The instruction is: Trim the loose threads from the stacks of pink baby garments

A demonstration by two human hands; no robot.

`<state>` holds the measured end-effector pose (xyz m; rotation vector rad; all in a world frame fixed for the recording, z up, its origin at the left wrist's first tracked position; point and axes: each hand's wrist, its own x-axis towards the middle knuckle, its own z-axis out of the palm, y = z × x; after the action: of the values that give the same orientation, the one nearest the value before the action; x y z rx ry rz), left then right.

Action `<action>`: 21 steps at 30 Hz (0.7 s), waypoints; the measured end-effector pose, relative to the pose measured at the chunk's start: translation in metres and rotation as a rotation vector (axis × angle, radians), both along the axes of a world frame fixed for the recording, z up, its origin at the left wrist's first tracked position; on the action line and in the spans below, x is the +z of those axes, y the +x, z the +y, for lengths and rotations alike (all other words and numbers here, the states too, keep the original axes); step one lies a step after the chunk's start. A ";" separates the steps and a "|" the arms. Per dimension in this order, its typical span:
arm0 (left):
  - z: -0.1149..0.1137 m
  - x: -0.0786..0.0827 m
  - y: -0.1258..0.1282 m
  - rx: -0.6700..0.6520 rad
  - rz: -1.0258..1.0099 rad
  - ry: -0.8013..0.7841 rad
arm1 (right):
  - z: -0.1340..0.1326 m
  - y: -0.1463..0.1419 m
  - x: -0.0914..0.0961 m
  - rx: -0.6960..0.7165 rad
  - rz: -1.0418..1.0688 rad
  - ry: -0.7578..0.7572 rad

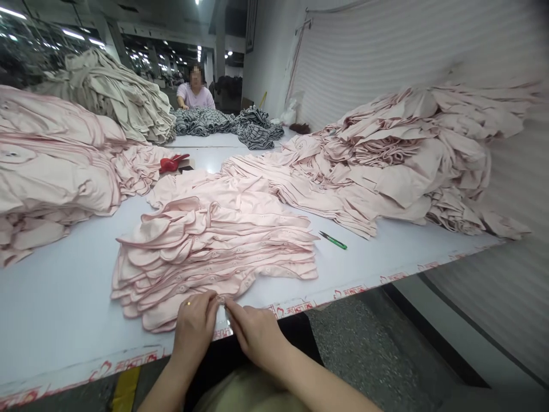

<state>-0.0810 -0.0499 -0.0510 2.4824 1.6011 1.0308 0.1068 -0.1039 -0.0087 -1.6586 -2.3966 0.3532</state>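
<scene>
A neat, fanned stack of pale pink snap-button garments (214, 252) lies on the white table (55, 303), close to its near edge. My left hand (195, 326), with a ring on one finger, and my right hand (257, 335) meet at the stack's front corner. Their fingertips pinch a small pale bit of the garment edge (221, 299), which is partly hidden by my fingers. Its exact form is too small to tell. My forearms rest near the table's edge.
A green-handled cutter (333, 241) lies right of the stack. Large pink piles (51, 166) (407, 154) rise on both sides, with a red item (174, 163) between. Beyond are a beige pile (115, 97), grey checked fabric (227, 123), and a co-worker (196, 91) at the far end.
</scene>
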 end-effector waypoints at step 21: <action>-0.035 -0.008 -0.046 -0.058 0.000 0.179 | 0.018 -0.090 -0.015 0.089 -0.297 0.100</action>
<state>-0.1267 -0.0851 -0.0592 2.6221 1.4887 1.2165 0.0167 -0.0856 -0.0237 -1.6643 -2.6556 -0.0029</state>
